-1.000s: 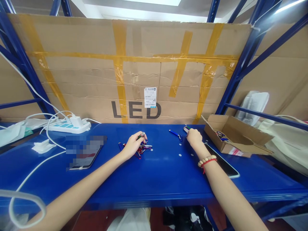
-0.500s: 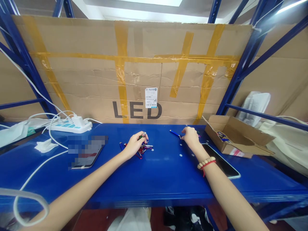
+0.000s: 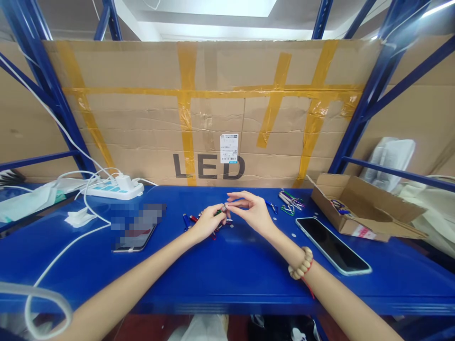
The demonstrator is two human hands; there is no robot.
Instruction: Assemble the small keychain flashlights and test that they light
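My left hand (image 3: 208,220) is closed around a small green tube with a silver end (image 3: 221,211). The thumb and forefinger of my right hand (image 3: 250,213) come together at that silver end, with the other fingers stretched above; whatever lies between the tips is too small to make out. Under and beside my left hand lies a pile of small red tubes with metal clips (image 3: 194,219), partly hidden. A blue tube (image 3: 186,220) sits at its left edge. To the right of my right hand are a blue clip piece (image 3: 272,206) and a cluster of silver, green and purple pieces (image 3: 291,201).
A phone in a pale case (image 3: 333,246) lies on the right, before an open cardboard box (image 3: 369,201). On the left are another phone (image 3: 138,232), a white power strip (image 3: 113,190) and loose cables. Small pale discs (image 3: 293,235) dot the blue shelf (image 3: 227,279). Cardboard stands behind.
My right hand has moved left from the pieces on the right to meet my left hand at the green tube. The phone and cluster it covered now show. The view has shifted slightly.
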